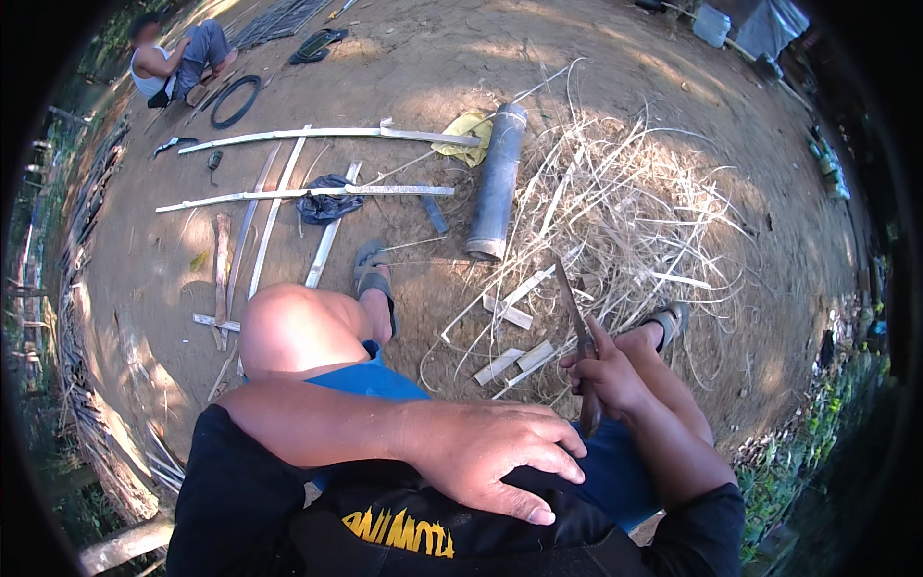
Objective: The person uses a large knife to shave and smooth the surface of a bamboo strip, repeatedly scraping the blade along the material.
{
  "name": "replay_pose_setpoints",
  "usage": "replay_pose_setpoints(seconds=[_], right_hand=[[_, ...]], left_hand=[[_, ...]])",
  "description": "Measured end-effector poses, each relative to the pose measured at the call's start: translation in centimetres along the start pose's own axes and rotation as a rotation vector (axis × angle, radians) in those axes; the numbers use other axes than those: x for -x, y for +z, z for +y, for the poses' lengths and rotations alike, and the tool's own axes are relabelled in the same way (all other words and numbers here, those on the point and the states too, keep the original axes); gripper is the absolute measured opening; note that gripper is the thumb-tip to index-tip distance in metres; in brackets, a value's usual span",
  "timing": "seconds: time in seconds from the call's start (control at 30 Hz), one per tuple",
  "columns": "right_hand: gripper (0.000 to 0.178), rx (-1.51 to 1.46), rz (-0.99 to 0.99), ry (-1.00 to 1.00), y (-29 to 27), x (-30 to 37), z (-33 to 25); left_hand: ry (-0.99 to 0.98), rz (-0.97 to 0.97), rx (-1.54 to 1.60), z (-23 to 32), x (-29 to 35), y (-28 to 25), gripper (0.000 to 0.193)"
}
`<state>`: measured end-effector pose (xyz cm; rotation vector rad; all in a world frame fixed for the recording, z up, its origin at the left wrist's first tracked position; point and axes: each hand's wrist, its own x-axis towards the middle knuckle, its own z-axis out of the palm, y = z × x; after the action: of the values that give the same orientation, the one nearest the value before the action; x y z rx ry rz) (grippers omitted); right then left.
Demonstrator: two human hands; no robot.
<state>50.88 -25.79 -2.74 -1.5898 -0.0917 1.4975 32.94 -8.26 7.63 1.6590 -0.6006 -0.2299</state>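
My right hand (613, 377) is closed around the handle of a long, narrow-bladed knife (573, 310), its blade pointing away from me. My left hand (486, 447) lies across the front of my black shirt, palm down, thumb apart from the fingers, with nothing seen in it. Beyond the knife spreads a heap of thin pale shavings and strips (625, 207), looking like split bamboo or cane. A few short flat pale pieces (500, 366) lie on the ground close to the blade. To the left of the heap lies a dark grey cylinder (498, 183).
Long pale slats (308, 197) cross on the dirt at left, with a black plastic bag (329, 199) among them. A yellow crumpled sheet (463, 137) lies by the cylinder. Farther off are a black hose coil (236, 102) and a seated person (183, 60). My sandalled feet flank the work area.
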Motion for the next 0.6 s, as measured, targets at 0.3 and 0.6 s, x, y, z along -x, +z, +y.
replay_pose_setpoints(seconds=[0.3,0.6], right_hand=[[0.094,0.05,-0.022,-0.016,-0.5,-0.3,0.6],[0.093,0.044,-0.01,-0.022,-1.1,-0.4,1.4]], left_hand=[[-0.279,-0.1,-0.484,-2.3,1.7,0.4,0.055],[-0.332,-0.103,-0.492,-3.7,1.8,0.4,0.055]])
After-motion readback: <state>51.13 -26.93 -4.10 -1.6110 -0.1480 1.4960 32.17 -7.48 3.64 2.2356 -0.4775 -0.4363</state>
